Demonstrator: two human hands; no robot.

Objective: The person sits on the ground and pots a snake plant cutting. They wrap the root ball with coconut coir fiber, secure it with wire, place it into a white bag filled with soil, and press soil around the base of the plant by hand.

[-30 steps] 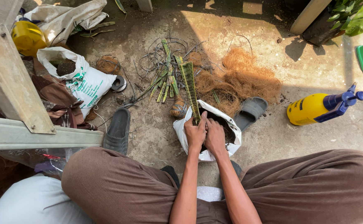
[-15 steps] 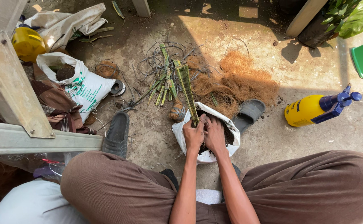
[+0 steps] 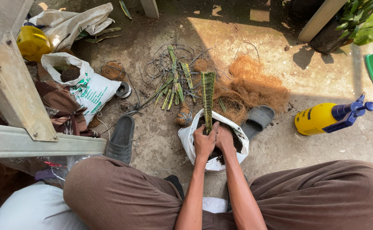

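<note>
Both hands, left hand point(image 3: 204, 142) and right hand point(image 3: 225, 139), closed their fingers point(image 3: 210, 129) around the base of a long green-and-yellow banded leaf cutting point(image 3: 208, 96), which rose straight away from them out of the white plastic soil bag point(image 3: 188, 140).

A soil-filled bag point(image 3: 189, 140) is set on the ground between the person's knees, with an upright leaf cutting point(image 3: 208, 96) planted in it and gripped by the left hand point(image 3: 204, 142) and right hand point(image 3: 224, 139) side by side. Behind the bag, loose cuttings point(image 3: 173, 87) are spread, with a fibre heap point(image 3: 250, 85) to their right. A spray bottle point(image 3: 327, 116) is laid far right; a second soil bag point(image 3: 84, 85) far left.
</note>
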